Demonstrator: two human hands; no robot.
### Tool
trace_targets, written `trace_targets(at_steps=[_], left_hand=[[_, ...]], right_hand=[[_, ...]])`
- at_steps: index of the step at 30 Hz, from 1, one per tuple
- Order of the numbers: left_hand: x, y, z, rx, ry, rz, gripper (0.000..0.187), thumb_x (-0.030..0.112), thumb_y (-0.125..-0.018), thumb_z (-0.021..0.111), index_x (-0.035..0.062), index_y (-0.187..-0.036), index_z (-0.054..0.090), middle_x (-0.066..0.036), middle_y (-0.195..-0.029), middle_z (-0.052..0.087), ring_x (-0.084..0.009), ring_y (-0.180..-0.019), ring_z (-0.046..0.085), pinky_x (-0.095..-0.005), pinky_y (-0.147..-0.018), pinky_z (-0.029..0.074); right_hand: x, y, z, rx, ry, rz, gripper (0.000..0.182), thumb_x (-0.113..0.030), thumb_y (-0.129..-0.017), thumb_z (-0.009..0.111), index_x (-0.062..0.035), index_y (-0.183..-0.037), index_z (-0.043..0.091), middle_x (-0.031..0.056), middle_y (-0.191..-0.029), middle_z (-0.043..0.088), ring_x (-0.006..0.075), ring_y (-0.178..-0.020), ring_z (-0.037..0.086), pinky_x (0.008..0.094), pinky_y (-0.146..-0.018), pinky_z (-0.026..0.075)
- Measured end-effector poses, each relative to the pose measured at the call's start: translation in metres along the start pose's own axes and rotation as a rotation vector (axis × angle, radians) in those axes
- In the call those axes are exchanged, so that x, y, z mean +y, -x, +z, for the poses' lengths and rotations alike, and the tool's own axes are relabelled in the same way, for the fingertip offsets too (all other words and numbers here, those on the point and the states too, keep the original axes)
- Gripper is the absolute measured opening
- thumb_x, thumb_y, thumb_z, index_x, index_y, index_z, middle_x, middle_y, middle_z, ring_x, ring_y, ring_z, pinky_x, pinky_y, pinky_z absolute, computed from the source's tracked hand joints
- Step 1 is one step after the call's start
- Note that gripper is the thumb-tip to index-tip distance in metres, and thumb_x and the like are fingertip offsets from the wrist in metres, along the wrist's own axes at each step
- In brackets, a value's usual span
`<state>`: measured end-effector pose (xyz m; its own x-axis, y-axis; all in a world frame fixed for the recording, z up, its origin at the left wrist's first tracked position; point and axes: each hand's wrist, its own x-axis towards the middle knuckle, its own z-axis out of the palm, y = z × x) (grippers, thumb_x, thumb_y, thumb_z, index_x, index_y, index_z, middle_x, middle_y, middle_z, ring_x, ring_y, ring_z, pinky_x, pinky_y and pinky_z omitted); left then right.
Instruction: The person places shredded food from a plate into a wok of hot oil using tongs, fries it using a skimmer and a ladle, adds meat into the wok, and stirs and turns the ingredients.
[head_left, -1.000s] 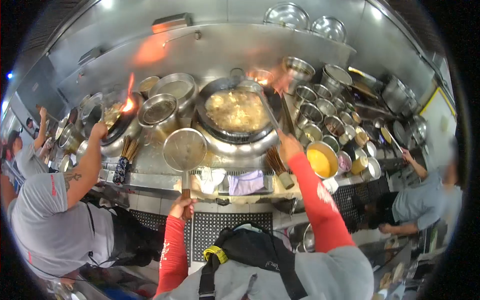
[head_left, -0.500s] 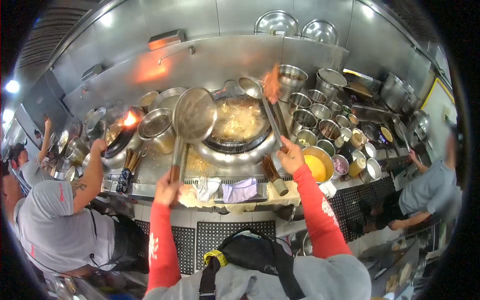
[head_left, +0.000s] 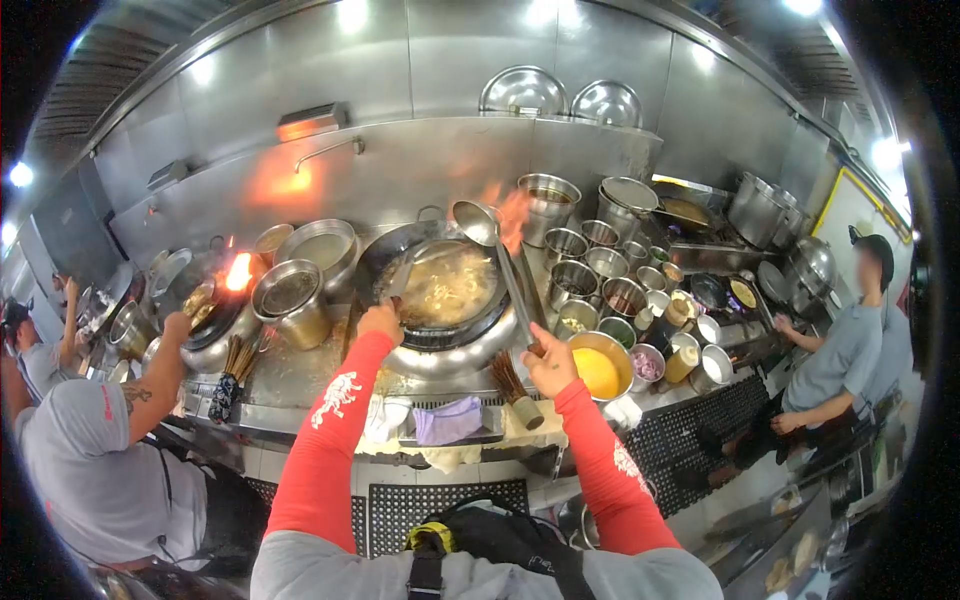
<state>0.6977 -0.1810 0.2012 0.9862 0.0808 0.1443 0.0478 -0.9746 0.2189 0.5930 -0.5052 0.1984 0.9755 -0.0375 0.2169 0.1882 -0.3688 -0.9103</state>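
My left hand (head_left: 381, 322) is closed around the handle of a large round strainer (head_left: 401, 278), whose head lies in the wok and is partly lost in the bubbling liquid. Pale pieces of food (head_left: 448, 292) float in the wok (head_left: 385, 250). With my right hand (head_left: 551, 364) I grip a long-handled ladle (head_left: 476, 222); its bowl is held over the wok's far right rim, apart from the food. Orange flame (head_left: 513, 212) shows just behind the ladle.
Left of the wok stands a steel pot (head_left: 290, 290). Several seasoning tins and a bowl of yellow liquid (head_left: 600, 372) are to the right. A bamboo brush (head_left: 518, 398) and a purple cloth (head_left: 448, 421) lie in front. Co-workers stand on both sides, one beside a flaming wok (head_left: 205, 315).
My left hand has moved forward and right, lowering the strainer from above the pot into the wok. The ladle stays near the wok's far right side. The view has shifted.
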Motion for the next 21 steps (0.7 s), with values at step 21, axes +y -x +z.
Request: trace_targets(at_steps=[21], left_hand=[[-0.047, 0.225, 0.017, 0.527, 0.315, 0.224, 0.048, 0.006, -0.072, 0.061, 0.0020, -0.119, 0.052, -0.021, -0.108, 0.056, -0.0385, -0.094, 0.054, -0.0438, -0.083, 0.043]], right_hand=[[-0.030, -0.192, 0.092, -0.333, -0.376, 0.637, 0.005, -0.002, -0.081, 0.055, -0.0015, -0.085, 0.056, 0.0113, -0.059, 0.056, 0.0186, -0.045, 0.051, 0.0292, -0.040, 0.041]])
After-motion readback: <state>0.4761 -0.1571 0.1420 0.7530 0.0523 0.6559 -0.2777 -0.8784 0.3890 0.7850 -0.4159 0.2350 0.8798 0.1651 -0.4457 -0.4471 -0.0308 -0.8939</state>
